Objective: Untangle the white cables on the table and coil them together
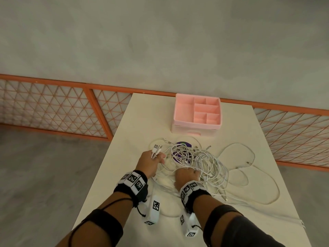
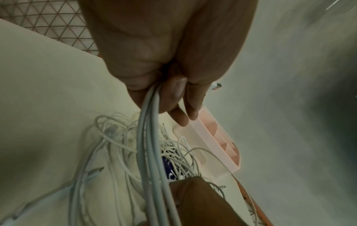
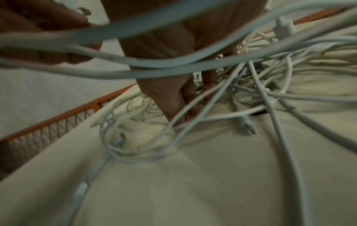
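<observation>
The person is working at a pale table (image 1: 124,175) on which a heap of white cables (image 1: 201,163) is lying near the middle, with loose loops trailing off toward three and four o'clock of the heap. The left hand (image 1: 151,162), at nine o'clock of the heap, is grasping a small bunch of cable ends, its fingers and thumb curled around them; the metal plugs (image 1: 156,148) are sticking up out of the fist toward twelve o'clock. In the left wrist view, those same strands are running down from between the thumb and fingers (image 2: 173,94) into the tangle below. The right hand (image 1: 187,175) is sitting at six o'clock of the heap with its fingers pushed in among the strands; from the right wrist view, cables are crossing in front of the fingers (image 3: 168,97), and whether they are actually closing on any strand cannot be told. A round purple and white object (image 1: 183,145) is lying under the heap toward its twelve o'clock edge, partly covered by the coils. Beyond it, at twelve o'clock of the heap and apart from the cables, a pink organiser box (image 1: 197,113) with several open compartments is standing on the table. Both wrists are wearing black bands with black-and-white square markers (image 1: 132,180). An orange lattice fence (image 1: 53,107) is running behind the table.
</observation>
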`<state>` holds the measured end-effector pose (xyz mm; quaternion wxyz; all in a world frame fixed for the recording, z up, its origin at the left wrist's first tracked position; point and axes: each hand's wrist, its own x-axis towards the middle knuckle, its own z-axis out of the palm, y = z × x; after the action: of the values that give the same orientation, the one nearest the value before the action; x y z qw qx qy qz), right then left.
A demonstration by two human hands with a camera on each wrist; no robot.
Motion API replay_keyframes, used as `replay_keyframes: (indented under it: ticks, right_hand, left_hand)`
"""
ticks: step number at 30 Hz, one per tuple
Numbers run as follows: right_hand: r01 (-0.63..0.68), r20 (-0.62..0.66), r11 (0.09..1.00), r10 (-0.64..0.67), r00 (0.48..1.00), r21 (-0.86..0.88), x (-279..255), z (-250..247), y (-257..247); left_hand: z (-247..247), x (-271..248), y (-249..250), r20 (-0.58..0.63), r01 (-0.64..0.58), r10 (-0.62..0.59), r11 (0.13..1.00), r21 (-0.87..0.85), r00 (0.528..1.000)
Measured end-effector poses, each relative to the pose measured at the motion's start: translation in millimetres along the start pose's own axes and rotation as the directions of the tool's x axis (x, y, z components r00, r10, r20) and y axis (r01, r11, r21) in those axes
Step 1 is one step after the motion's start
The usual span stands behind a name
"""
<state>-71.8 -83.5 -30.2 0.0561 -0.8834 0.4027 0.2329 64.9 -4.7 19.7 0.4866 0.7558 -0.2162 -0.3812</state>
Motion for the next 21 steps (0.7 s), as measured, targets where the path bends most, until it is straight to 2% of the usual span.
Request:
replay_keyframes:
  ticks: [3, 5, 6, 8, 9, 10, 11, 13, 15, 17, 18, 19, 21]
  right_hand:
    - [0.17, 0.043, 0.976, -0.177, 0.983, 0.136, -2.5, -32.6, 9.1]
    - [0.239, -0.004, 0.921, -0.25, 0.968, 0.307, -7.9, -73.9, 21.9]
    - [0.261, -0.07, 0.878, -0.255, 0.964, 0.402, -11.6, -96.7, 30.4]
    - [0.325, -0.207, 0.735, -0.251, 0.946, 0.596, -25.3, -144.1, 44.5]
    - [0.362, -0.268, 0.622, -0.243, 0.932, 0.694, -32.7, -164.7, 50.7]
    - [0.393, -0.332, 0.47, -0.212, 0.919, 0.79, -39.7, -183.3, 56.3]
    - [0.419, -0.39, 0.303, -0.152, 0.908, 0.856, -46.6, -200.0, 61.7]
    - [0.48, -0.48, 0.008, 0.011, 0.877, 0.877, -59.0, -228.1, 73.4]
    - [0.572, -0.537, -0.212, 0.202, 0.819, 0.793, -69.4, -248.7, 88.5]
    - [0.698, -0.551, -0.348, 0.437, 0.711, 0.626, -78.4, -264.9, 109.9]
    - [0.755, -0.526, -0.382, 0.55, 0.649, 0.532, -84.7, -272.4, 121.6]
    - [0.798, -0.488, -0.4, 0.638, 0.596, 0.452, -91.9, -279.1, 132.7]
    - [0.836, -0.438, -0.407, 0.717, 0.542, 0.368, -107.6, -285.4, 149.2]
  left_hand:
    - [-1.6, -0.9, 9.3, -0.011, -0.05, 0.049, 0.997, -0.066, 0.999]
    - [1.0, -2.9, 19.9, 0.012, -0.082, 0.085, 0.988, -0.128, 0.996]
    - [3.3, -4.0, 25.9, 0.033, -0.09, 0.096, 0.982, -0.165, 0.995]
    - [8.9, -8.2, 38.8, 0.097, -0.087, 0.116, 0.962, -0.259, 0.989]
    - [12.3, -11.1, 45.3, 0.134, -0.083, 0.129, 0.949, -0.304, 0.983]
    - [15.9, -13.6, 50.8, 0.17, -0.088, 0.153, 0.937, -0.337, 0.973]
    - [19.3, -17.1, 56.7, 0.205, -0.099, 0.182, 0.929, -0.358, 0.962]
    - [25.5, -23.4, 64.0, 0.253, -0.128, 0.231, 0.921, -0.368, 0.939]
    - [30.1, -26.0, 65.0, 0.292, -0.133, 0.239, 0.931, -0.341, 0.926]
    - [33.2, -24.9, 58.9, 0.329, -0.122, 0.213, 0.953, -0.276, 0.92]
    - [33.8, -24.5, 54.5, 0.333, -0.116, 0.191, 0.966, -0.232, 0.924]
    - [33.6, -24.4, 50.7, 0.327, -0.114, 0.172, 0.976, -0.187, 0.929]
    - [33.1, -25.2, 45.9, 0.296, -0.116, 0.149, 0.985, -0.126, 0.943]
